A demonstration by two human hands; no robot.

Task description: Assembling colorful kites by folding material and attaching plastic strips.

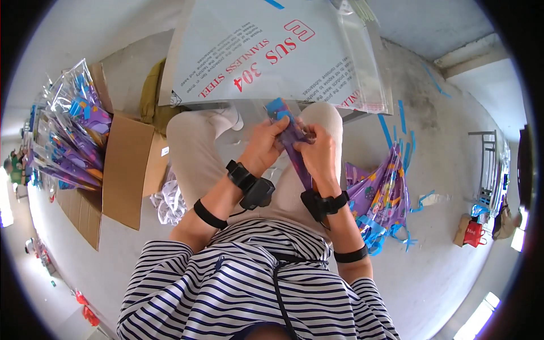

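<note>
Between my two hands, above my lap, is a long, narrow folded purple piece with a blue patterned end (292,136), tapering toward me. Clear plastic shows around its far end. My left hand (262,144) grips it from the left, thumb laid over the blue part. My right hand (318,156) pinches its right edge a little nearer to me. Both hands are closed on it; some fingertips are hidden behind it. On the floor to the right lies a pile of similar purple patterned pieces (382,190), with blue strips (371,232) among them.
At the left, an open cardboard box (127,170) holds several purple pieces in clear plastic (73,133). A film-covered metal sheet tabletop (226,51) stands ahead of my knees. White strips (170,201) lie beside the box. A red bag (474,233) stands far right.
</note>
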